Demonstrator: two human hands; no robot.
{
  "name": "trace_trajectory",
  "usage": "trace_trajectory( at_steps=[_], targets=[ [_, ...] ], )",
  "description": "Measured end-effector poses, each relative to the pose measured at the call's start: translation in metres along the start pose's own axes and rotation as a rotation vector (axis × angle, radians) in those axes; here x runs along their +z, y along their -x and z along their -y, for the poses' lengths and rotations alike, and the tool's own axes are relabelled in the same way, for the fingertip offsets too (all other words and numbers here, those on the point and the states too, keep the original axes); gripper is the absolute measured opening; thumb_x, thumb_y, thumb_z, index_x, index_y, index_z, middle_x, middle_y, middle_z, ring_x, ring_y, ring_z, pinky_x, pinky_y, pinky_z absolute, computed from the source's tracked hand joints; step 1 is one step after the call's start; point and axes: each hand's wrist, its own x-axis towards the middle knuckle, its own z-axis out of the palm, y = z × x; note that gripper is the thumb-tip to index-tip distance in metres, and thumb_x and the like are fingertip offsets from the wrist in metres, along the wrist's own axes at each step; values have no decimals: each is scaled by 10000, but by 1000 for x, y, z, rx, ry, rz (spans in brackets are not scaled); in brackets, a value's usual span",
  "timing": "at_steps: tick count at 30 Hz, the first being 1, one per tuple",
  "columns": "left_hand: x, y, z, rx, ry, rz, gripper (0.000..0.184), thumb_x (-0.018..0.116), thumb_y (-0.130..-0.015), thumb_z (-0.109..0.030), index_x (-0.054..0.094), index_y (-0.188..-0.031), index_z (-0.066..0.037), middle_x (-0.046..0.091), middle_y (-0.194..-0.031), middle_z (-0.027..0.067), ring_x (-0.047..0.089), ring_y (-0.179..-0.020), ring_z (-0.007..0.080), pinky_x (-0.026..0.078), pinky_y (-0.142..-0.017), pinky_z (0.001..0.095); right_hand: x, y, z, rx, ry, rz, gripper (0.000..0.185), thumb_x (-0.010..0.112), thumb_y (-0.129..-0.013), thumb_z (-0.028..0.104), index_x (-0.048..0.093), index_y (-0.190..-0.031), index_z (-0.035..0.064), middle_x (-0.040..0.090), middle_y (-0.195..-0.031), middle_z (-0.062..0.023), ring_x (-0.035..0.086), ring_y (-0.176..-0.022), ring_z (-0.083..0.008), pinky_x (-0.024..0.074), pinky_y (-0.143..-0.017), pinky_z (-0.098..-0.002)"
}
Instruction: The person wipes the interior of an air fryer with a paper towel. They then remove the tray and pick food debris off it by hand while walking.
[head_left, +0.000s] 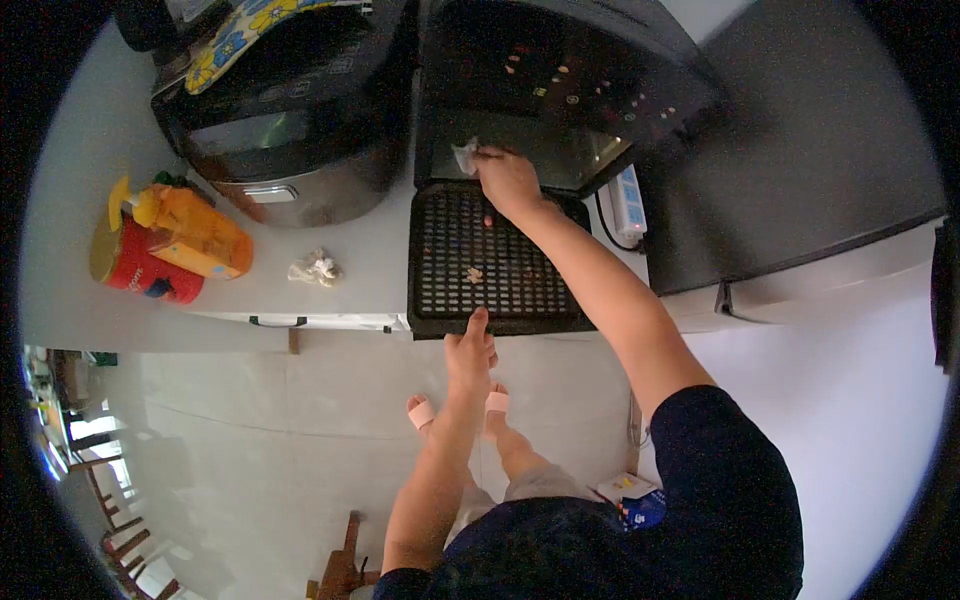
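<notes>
My left hand point(470, 350) grips the near edge of a black perforated tray point(500, 250), its thumb resting on top. The tray sticks out level from the front of a black appliance point(560, 75). A small light-coloured crumb point(474, 274) lies on its grid. Beyond the tray, my right hand point(508, 180) pinches a white crumpled wipe point(466, 156) close to the appliance's glossy front panel. Whether the wipe touches the panel cannot be made out.
A large dark cooker point(290, 130) stands left of the tray. Further left are an orange pump bottle point(205, 235) and a red container point(150, 262). A crumpled white tissue point(315, 268) lies on the counter. A white power strip point(628, 208) sits to the right.
</notes>
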Motion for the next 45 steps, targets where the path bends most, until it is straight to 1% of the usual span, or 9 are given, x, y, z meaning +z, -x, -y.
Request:
trace_trajectory(
  at_steps=[8, 12, 20, 21, 22, 30, 34, 36, 45],
  targets=[
    [-4, -1, 0, -11, 23, 59, 382, 632, -792, -282, 330, -585, -173, 287, -490, -73, 225, -415, 57, 175, -389, 241, 4, -21, -18, 448, -69, 124, 236, 462, -782, 40, 654, -882, 134, 618, -898, -131, 595, -834, -275, 487, -702, -382],
    [-6, 1, 1, -59, -36, 17, 384, 623, -799, -285, 328, -577, -177, 287, -481, -75, 227, -417, 54, 173, -387, 241, 3, -4, 27, 35, -152, 53, 293, 480, -749, 34, 639, -964, 151, 578, -1088, -46, 583, -902, -256, 476, -793, -360],
    [-4, 3, -6, -53, 7, 85, 397, 637, -789, -307, 328, -580, -170, 270, -495, -70, 220, -429, 62, 182, -411, 242, -15, 16, -10, 222, -67, 6, 234, 493, -743, 19, 640, -908, 93, 616, -906, -103, 609, -766, -270, 497, -680, -369],
    [-2, 2, -7, -51, 7, 85, 397, 637, -789, -307, 328, -580, -170, 270, -495, -70, 220, -429, 62, 182, -411, 242, -24, 6, 17, 448, -526, 198, 204, 496, -763, 47, 642, -897, 95, 616, -919, -107, 606, -776, -279, 499, -691, -369],
    [0, 2, -7, -68, 10, 40, 391, 640, -786, -303, 331, -587, -171, 271, -500, -69, 223, -436, 63, 180, -412, 240, -14, 3, 31, 0, -208, -141, 202, 491, -775, 54, 643, -899, 103, 612, -957, -107, 609, -792, -280, 503, -707, -373],
    [-9, 10, -4, -68, 36, 93, 340, 634, -793, -288, 365, -620, -172, 280, -508, -73, 260, -449, 60, 192, -411, 230, -32, 36, -54, 217, 110, 252, 231, 498, -804, 70, 635, -963, 164, 613, -964, -105, 608, -773, -256, 492, -703, -379],
    [-10, 16, -2, -55, 28, 41, 326, 625, -804, -289, 389, -609, -178, 284, -506, -80, 252, -441, 51, 182, -411, 232, -17, 17, 10, 28, -258, -36, 285, 504, -781, 97, 620, -1011, 219, 587, -1076, -74, 586, -926, -271, 482, -786, -386],
    [-9, 16, -2, -57, 16, 35, 322, 624, -806, -292, 396, -610, -177, 282, -506, -82, 246, -439, 50, 176, -411, 233, -19, -4, 30, 15, -250, 125, 315, 454, -803, 114, 599, -1047, 251, 566, -1120, -45, 577, -951, -271, 475, -814, -381],
    [-13, 17, -3, -117, -4, 85, 332, 619, -809, -311, 380, -616, -184, 258, -505, -88, 223, -432, 49, 173, -418, 234, -19, 26, -23, -63, -240, 34, 152, 522, -789, 103, 646, -879, 100, 591, -1008, -72, 583, -880, -261, 477, -765, -371]
  ],
)
